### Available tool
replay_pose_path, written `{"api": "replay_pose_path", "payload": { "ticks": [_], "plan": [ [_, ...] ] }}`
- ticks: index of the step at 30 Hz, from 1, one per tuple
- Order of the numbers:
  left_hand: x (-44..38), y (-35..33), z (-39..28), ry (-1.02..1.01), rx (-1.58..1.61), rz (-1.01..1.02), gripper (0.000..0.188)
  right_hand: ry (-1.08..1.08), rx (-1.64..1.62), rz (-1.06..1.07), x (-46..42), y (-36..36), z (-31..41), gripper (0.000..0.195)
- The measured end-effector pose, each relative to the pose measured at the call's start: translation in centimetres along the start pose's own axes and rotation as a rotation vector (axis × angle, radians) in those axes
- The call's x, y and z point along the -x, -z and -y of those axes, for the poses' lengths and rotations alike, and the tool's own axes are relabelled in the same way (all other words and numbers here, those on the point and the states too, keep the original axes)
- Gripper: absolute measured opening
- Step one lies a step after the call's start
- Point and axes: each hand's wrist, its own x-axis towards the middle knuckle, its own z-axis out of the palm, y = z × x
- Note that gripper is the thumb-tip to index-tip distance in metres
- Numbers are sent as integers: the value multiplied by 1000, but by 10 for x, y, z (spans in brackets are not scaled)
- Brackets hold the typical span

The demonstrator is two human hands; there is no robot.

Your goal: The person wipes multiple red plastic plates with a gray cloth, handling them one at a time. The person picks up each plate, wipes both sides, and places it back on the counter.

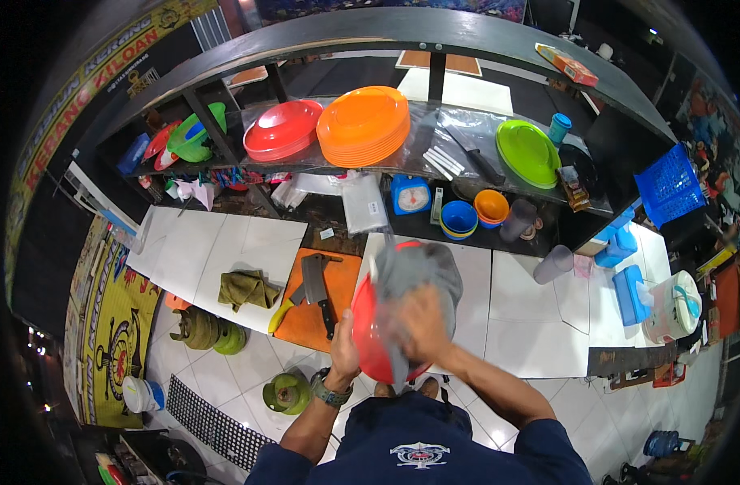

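Near the counter's front edge, my left hand grips the left rim of a red plastic plate, which is tilted up in front of me. My right hand holds a grey cloth against the plate; hand and cloth are motion-blurred. The cloth hides most of the plate's face. Left of the plate, a cleaver and a knife with a yellow handle lie on an orange cutting board. An olive-green cloth is crumpled on the white counter further left.
On the shelf ahead stand red plates, a stack of orange plates, green plates and a knife. Below are a blue scale and small bowls. A plastic tumbler lies on the right counter. Green gas cylinders stand on the floor.
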Motion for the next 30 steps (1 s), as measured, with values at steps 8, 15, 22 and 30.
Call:
{"api": "replay_pose_path", "payload": {
  "ticks": [8,15,22,30],
  "plan": [
    [-17,-3,-1,-1,463,-205,53,-361,-106,-161,18,-28,-12,40],
    [-8,8,-10,-82,494,-304,47,1,-11,813,54,-16,7,43],
    [0,-7,-7,-63,455,-188,50,-565,-266,-55,9,1,-47,45],
    [4,-22,19,-142,-230,-212,46,47,-223,149,-17,16,17,33]
  ]
}}
